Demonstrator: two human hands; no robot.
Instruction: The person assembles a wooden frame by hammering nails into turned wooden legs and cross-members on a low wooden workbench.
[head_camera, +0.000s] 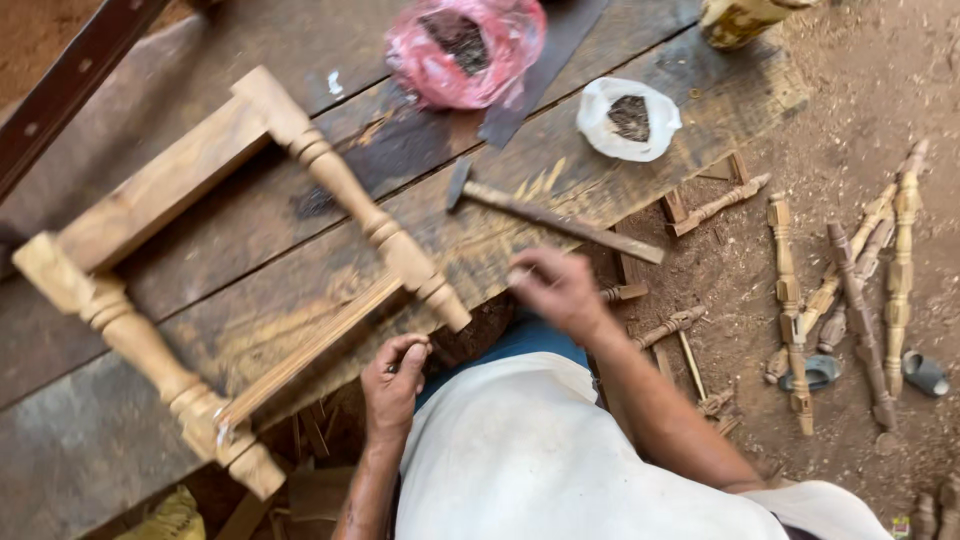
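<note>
My left hand (395, 375) is curled at the near edge of the wooden workbench (300, 260), just below the end of a turned leg of a pale wooden frame (150, 200). The frame lies flat on the bench, with two turned legs joined by rails. My right hand (555, 290) is blurred, its fingers pinched together at the bench edge. Whether it holds something small I cannot tell. A hammer (550, 215) with a wooden handle lies on the bench just beyond my right hand, touching neither hand.
A pink plastic bag (465, 45) and a white bag (628, 118), both with dark contents, sit at the far side of the bench. Several turned wooden spindles (860, 290) and offcuts lie on the sawdust floor to the right, beside grey sandals (925, 372).
</note>
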